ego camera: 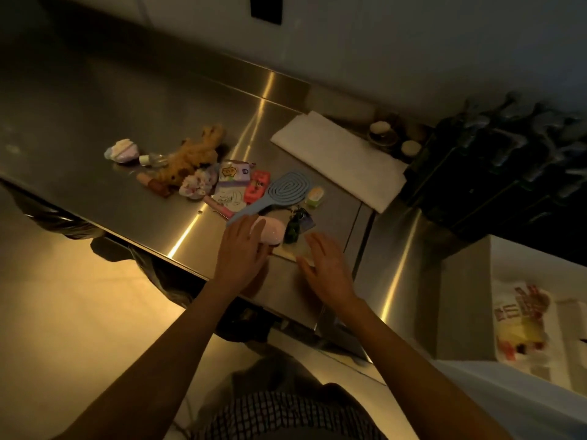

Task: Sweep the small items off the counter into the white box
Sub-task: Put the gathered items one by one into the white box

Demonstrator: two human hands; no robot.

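Small items lie scattered on the steel counter (95, 115): a blue hairbrush (279, 190), a brown plush toy (190, 157), a pink oval case (266, 231), sticker packs (233, 182), a dark keychain (293, 228) and others. My left hand (243, 249) rests flat with straight fingers against the pink case at the counter's front edge. My right hand (324, 265) is spread open beside the keychain, over a clear packet (301, 250). The white box (524, 315) stands at the lower right, below counter level, with printed packets inside.
A folded white cloth (340, 160) lies at the back right of the counter. Small jars (382, 130) stand behind it. A dark rack of bottles (508, 160) fills the far right. A pastel puff (122, 150) and little tubes lie at the left.
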